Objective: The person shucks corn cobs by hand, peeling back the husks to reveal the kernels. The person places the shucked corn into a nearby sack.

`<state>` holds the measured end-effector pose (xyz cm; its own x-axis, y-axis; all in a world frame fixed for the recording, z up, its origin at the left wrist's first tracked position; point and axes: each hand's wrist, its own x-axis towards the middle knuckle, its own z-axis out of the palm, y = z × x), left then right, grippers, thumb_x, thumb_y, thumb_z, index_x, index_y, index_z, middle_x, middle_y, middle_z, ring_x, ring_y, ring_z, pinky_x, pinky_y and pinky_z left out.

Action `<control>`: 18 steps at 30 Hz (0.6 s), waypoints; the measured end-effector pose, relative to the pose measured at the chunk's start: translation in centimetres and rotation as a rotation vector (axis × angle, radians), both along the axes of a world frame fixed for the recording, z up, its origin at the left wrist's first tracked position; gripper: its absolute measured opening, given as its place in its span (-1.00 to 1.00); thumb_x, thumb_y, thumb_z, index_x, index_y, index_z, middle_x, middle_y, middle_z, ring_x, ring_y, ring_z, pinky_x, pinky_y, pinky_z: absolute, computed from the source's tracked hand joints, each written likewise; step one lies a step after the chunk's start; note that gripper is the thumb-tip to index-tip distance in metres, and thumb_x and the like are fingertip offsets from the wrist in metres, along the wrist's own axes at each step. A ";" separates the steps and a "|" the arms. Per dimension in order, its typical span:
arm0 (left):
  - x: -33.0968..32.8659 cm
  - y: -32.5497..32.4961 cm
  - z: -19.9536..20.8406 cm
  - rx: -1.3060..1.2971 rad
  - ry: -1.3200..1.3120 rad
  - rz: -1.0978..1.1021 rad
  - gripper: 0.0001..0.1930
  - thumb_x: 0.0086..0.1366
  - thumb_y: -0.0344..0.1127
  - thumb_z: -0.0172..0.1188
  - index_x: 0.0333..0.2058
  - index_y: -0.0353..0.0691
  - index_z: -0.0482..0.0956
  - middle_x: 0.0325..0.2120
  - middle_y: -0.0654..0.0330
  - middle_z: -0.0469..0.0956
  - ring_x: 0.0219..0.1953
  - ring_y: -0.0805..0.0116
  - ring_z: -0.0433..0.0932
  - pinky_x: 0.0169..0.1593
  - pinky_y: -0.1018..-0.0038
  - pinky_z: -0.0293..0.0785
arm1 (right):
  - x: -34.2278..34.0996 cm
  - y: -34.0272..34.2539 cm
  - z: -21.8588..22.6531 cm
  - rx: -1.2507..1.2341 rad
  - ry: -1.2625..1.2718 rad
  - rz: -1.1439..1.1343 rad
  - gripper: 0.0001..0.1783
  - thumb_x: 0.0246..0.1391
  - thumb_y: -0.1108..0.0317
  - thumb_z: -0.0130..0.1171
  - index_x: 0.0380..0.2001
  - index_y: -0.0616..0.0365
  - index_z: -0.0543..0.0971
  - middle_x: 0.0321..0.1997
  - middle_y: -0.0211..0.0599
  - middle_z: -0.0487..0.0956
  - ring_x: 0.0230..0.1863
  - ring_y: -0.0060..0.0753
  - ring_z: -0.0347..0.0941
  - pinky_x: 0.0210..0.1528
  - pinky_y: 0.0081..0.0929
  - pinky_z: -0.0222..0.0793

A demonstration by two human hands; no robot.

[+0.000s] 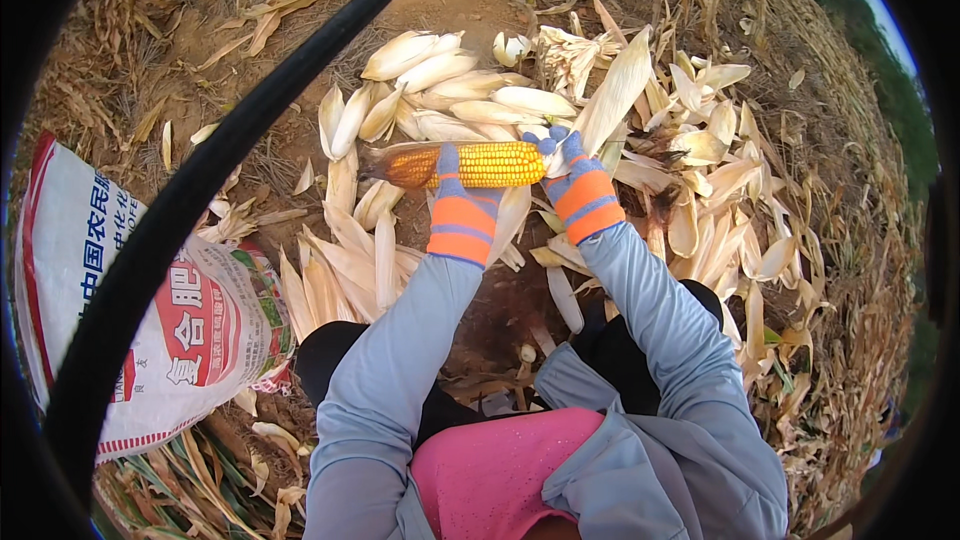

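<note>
A bare-kernelled yellow ear of corn (497,165) lies level across the middle, its dark brown silky tip to the left. My left hand (463,208), in a grey glove with orange bands, is closed around it near the tip, with a finger over the top. At the stalk end my right hand (580,188), gloved alike, is closed on the base of the ear and its husk. One long pale husk leaf (618,90) stands up beside my right fingers. Part of the ear's underside is hidden by my hands.
Several ears still in husk (430,90) lie heaped just beyond. Loose husks (715,225) cover the ground to the right, with dry stalks behind. A white and red printed sack (235,315) stands at left. A black strap-like bar (250,110) crosses the left of the view.
</note>
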<state>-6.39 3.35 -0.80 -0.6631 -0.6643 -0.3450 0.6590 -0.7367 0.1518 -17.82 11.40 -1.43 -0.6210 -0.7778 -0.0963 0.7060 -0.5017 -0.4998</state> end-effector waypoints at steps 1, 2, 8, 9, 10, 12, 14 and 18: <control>-0.1 -0.2 0.4 -0.021 -0.028 0.022 -0.50 0.06 -0.11 0.12 -0.10 -0.29 0.26 -0.17 0.05 0.34 -0.09 0.12 0.31 0.05 0.20 0.22 | 0.3 -0.1 0.3 0.057 -0.006 -0.003 -0.74 0.13 0.21 -0.21 -0.38 0.20 0.32 -0.56 -0.31 0.35 -0.10 -0.16 0.28 0.05 -0.19 0.14; -0.2 -0.2 0.7 -0.041 -0.056 0.045 -0.50 0.07 -0.07 0.10 -0.11 -0.29 0.27 -0.18 0.04 0.35 -0.10 0.12 0.32 0.04 0.19 0.23 | 0.2 0.0 0.2 0.054 -0.038 0.017 -0.75 0.13 0.22 -0.20 -0.39 0.20 0.33 -0.58 -0.33 0.35 -0.15 -0.18 0.29 0.02 -0.20 0.16; 0.3 -1.5 0.8 -0.127 -0.143 -0.071 -0.48 0.12 0.08 -0.03 -0.08 -0.17 0.25 -0.22 0.12 0.36 -0.17 0.21 0.36 -0.07 0.33 0.32 | -0.7 1.2 -0.6 0.530 0.931 -0.032 -0.74 0.13 0.18 -0.19 -0.44 0.14 0.34 -0.63 -0.43 0.31 -0.47 -0.43 0.28 -0.26 -0.46 0.28; 0.4 -1.4 1.4 -0.150 -0.146 -0.096 -0.50 0.12 0.08 -0.03 -0.09 -0.16 0.27 -0.24 0.13 0.37 -0.19 0.21 0.37 -0.09 0.33 0.34 | -0.9 1.6 -0.4 0.601 0.948 -0.017 -0.74 0.13 0.17 -0.19 -0.44 0.13 0.34 -0.63 -0.44 0.31 -0.50 -0.45 0.28 -0.30 -0.50 0.29; 0.9 -2.0 0.7 -0.158 -0.162 -0.130 -0.50 0.12 0.08 -0.04 -0.09 -0.15 0.27 -0.23 0.14 0.37 -0.19 0.22 0.37 -0.10 0.34 0.35 | 0.3 1.4 1.7 0.516 0.413 0.086 -0.73 0.12 0.16 -0.19 -0.44 0.13 0.34 -0.64 -0.44 0.31 -0.54 -0.47 0.27 -0.34 -0.52 0.30; 1.0 -3.4 -1.6 -0.176 -0.191 -0.208 -0.50 0.12 0.08 -0.05 -0.09 -0.15 0.29 -0.22 0.14 0.37 -0.19 0.23 0.38 -0.12 0.35 0.36 | 1.0 1.2 2.8 0.383 -0.024 0.224 -0.71 0.12 0.13 -0.18 -0.42 0.14 0.34 -0.64 -0.45 0.32 -0.58 -0.48 0.27 -0.38 -0.55 0.31; 0.5 -3.4 -0.6 -0.194 -0.184 -0.249 -0.43 0.10 0.11 -0.03 -0.05 -0.19 0.25 -0.17 0.05 0.36 -0.14 0.16 0.37 -0.06 0.32 0.33 | -0.4 1.7 2.4 0.334 0.173 0.291 -0.69 0.11 0.10 -0.17 -0.40 0.16 0.35 -0.65 -0.47 0.34 -0.60 -0.47 0.29 -0.40 -0.54 0.32; 2.0 -3.3 1.7 -0.250 -0.021 -0.346 -0.34 0.07 0.12 -0.01 0.02 -0.23 0.17 -0.09 -0.09 0.29 -0.05 0.05 0.31 0.03 0.25 0.26 | -1.4 2.9 5.0 0.434 0.357 0.424 -0.49 0.06 0.00 -0.13 -0.13 0.24 0.32 -0.64 -0.47 0.37 -0.55 -0.45 0.35 -0.41 -0.50 0.34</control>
<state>-4.43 0.01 0.89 -0.8561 -0.4688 -0.2176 0.3744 -0.8527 0.3643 -19.23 14.28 3.54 -0.3246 -0.8971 -0.2997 0.5518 0.0778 -0.8303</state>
